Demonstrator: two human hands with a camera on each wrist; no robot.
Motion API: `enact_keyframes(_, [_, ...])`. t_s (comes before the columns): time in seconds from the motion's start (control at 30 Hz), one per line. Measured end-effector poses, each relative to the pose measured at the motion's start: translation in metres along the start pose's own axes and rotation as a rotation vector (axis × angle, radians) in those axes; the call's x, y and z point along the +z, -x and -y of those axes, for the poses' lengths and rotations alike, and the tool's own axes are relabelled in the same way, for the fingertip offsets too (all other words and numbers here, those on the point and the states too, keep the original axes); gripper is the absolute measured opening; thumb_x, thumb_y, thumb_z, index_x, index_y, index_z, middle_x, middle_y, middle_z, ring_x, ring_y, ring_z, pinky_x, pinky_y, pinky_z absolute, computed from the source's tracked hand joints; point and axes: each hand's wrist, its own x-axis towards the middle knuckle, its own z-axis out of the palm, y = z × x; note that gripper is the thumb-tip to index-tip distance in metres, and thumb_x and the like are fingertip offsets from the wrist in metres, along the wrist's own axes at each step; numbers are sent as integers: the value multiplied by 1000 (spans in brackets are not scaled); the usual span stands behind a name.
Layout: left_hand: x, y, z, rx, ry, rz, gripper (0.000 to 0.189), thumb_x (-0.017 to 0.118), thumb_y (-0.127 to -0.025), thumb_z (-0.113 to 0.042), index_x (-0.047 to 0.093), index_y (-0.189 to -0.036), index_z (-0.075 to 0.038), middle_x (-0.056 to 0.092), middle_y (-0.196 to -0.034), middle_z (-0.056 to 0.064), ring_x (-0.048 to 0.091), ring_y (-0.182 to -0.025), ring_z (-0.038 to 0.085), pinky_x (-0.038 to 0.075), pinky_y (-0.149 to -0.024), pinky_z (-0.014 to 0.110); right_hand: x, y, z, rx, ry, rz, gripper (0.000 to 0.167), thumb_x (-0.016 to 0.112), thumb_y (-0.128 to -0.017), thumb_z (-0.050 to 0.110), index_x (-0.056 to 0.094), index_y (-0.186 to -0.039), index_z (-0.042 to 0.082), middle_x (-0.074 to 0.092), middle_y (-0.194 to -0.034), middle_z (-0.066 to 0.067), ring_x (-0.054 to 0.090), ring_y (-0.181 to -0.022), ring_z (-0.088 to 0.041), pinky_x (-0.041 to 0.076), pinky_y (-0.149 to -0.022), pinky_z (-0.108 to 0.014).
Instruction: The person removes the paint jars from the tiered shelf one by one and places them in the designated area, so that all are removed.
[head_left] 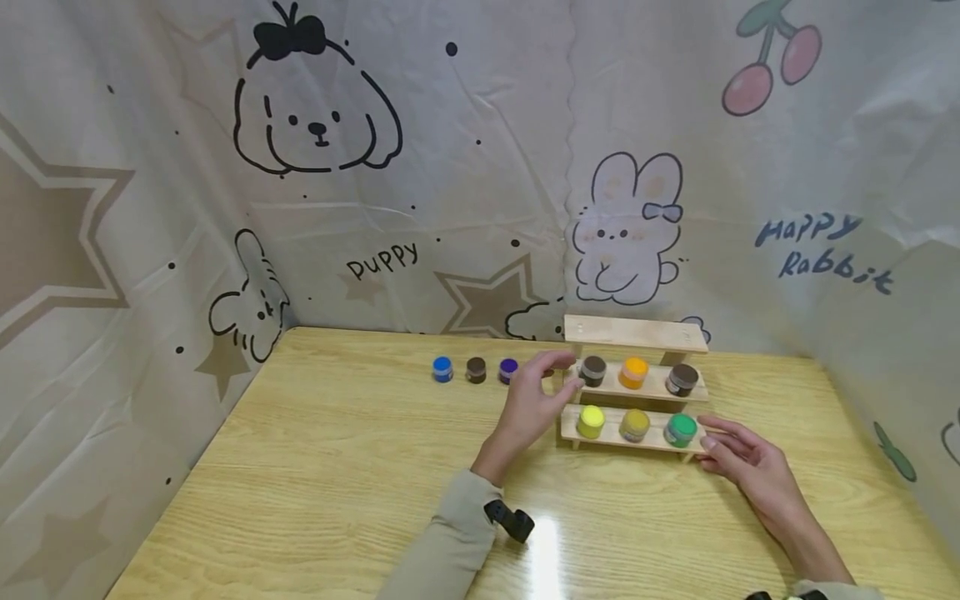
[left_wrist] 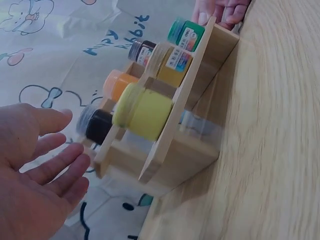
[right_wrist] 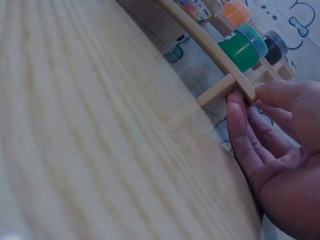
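Observation:
A small tiered wooden shelf point(head_left: 634, 333) holds paint jars on its two lower tiers. On the middle tier are a dark jar point(head_left: 592, 372), an orange jar point(head_left: 633, 373) and another dark jar point(head_left: 682, 380). The front tier bears a yellow jar point(left_wrist: 142, 111), an ochre jar point(head_left: 634, 425) and a green jar point(right_wrist: 244, 48). My left hand point(head_left: 531, 398), fingers loosely spread, is beside the left dark jar; nothing shows in its grasp. With thumb and fingers, my right hand point(right_wrist: 282, 145) pinches the front right corner of the shelf.
Left of the shelf, a blue jar point(head_left: 442, 369), a dark brown jar point(head_left: 476, 370) and a purple jar point(head_left: 507, 371) stand in a row on the wooden table point(head_left: 322, 467). A printed cloth point(head_left: 465, 192) hangs behind the table and along its sides.

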Motion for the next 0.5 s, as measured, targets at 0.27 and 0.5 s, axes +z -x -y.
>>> enact_keyframes(0.27, [20,-8,-3,-70,-30,-14,39,80,-91,-13,69,-127,-5,70,-122,8,66,-109,20,53,-97,28,1,1,-1,-6,6,-1,39,64,-101,6,58,-139,2,73,-119,8,72,-94,-11,60,-81,-29])
enact_keyframes(0.5, [31,-13,-7,-150,-15,-44,39,80,-91,-12,69,-127,-3,70,-124,8,67,-110,15,51,-98,21,-1,0,-3,-14,10,5,41,64,-102,7,56,-141,-1,73,-120,8,72,-94,-10,60,-81,-29])
